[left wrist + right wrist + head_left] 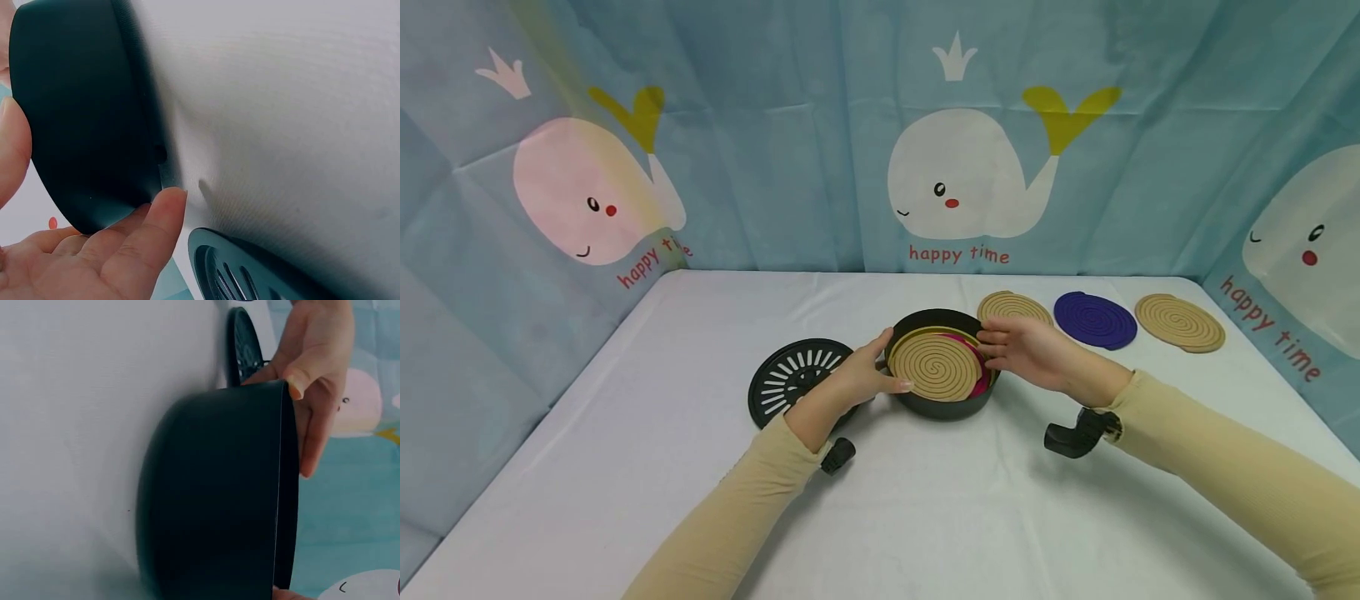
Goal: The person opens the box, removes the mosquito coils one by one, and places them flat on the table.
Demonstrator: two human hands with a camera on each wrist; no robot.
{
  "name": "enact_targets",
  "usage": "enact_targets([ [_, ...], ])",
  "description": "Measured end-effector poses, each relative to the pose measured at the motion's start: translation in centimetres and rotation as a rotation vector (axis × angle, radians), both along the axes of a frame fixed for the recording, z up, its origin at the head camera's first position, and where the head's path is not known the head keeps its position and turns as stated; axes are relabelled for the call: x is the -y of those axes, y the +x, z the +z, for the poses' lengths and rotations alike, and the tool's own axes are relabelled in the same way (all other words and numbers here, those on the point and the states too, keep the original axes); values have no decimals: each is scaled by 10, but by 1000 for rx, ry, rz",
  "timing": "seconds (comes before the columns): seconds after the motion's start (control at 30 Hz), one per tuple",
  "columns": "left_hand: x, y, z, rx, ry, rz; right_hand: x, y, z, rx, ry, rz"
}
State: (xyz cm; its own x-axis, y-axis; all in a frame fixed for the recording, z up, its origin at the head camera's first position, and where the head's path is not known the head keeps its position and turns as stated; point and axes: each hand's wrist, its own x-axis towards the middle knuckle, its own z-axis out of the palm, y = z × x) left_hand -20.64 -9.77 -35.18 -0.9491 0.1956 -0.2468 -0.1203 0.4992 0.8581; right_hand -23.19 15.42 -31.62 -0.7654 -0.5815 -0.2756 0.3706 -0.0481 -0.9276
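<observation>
A round black mosquito-coil holder (943, 408) stands on the white table. Inside it lies a tan spiral mosquito coil (936, 368) on top, with the magenta edge of another coil (982, 385) and a yellowish edge showing beneath. My left hand (853, 379) grips the holder's left side, thumb at the rim and fingers around the outer wall, as the left wrist view also shows. My right hand (1026, 350) is at the right rim, its extended fingers reaching over the edge. In the right wrist view the holder's dark wall (212, 500) fills the middle.
A slotted black lid (772, 392) lies just left of the holder, partly behind my left hand. Behind and to the right lie a tan coil (1011, 304), a purple coil (1095, 320) and another tan coil (1180, 322). A whale-print curtain (820, 192) surrounds the table.
</observation>
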Motion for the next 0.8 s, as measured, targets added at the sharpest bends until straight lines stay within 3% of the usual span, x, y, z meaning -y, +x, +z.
enact_targets([
  [0.27, 0, 1, 2, 6, 5, 1, 9, -8, -2, 14, 59, -3],
  [0.8, -1, 1, 1, 1, 13, 2, 11, -9, 1, -12, 120, 53],
])
